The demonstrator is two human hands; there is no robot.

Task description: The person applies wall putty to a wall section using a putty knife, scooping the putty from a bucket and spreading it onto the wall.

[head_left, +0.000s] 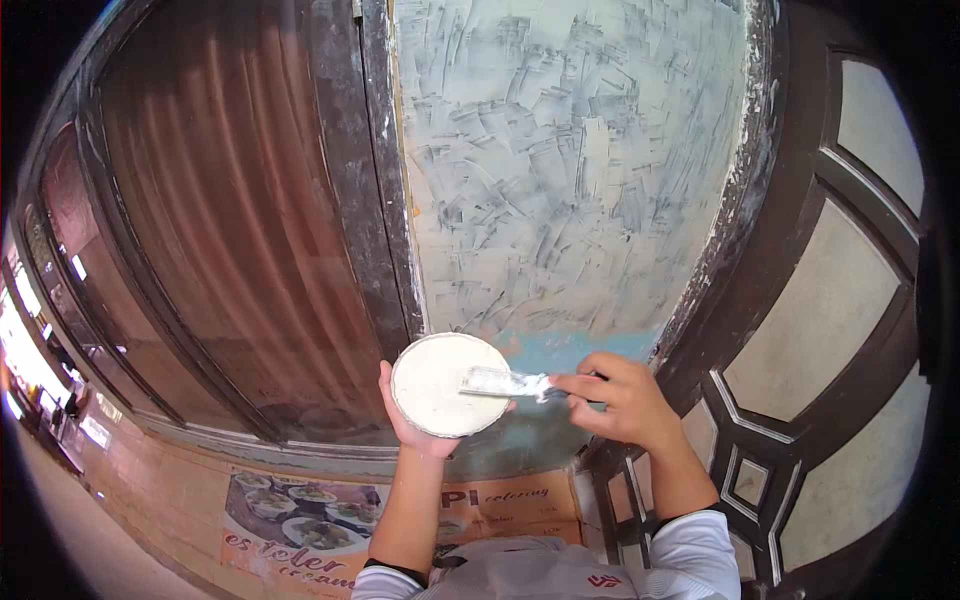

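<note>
My left hand (426,440) is wrapped round a round tub, its palm beneath and its thumb up the left side. Smooth white paste (440,385) fills the tub up to the rim. In my right hand (622,405) is a putty knife (490,382), gripped by its handle between thumb and fingers. The flat, paste-smeared blade lies over the right half of the tub; whether it touches the paste I cannot tell. Beyond the tub rises a wall panel (570,170) covered in pale, streaky patches of paste, with a bare bluish strip (575,350) along its lower part.
Dark wooden frame posts (375,180) border the panel. To the left, a window (220,200) shows a brown curtain behind glass. A dark door (800,420) with pale inset panels stands at right. Below, a printed orange banner (300,520) lies over the tiled floor (170,480).
</note>
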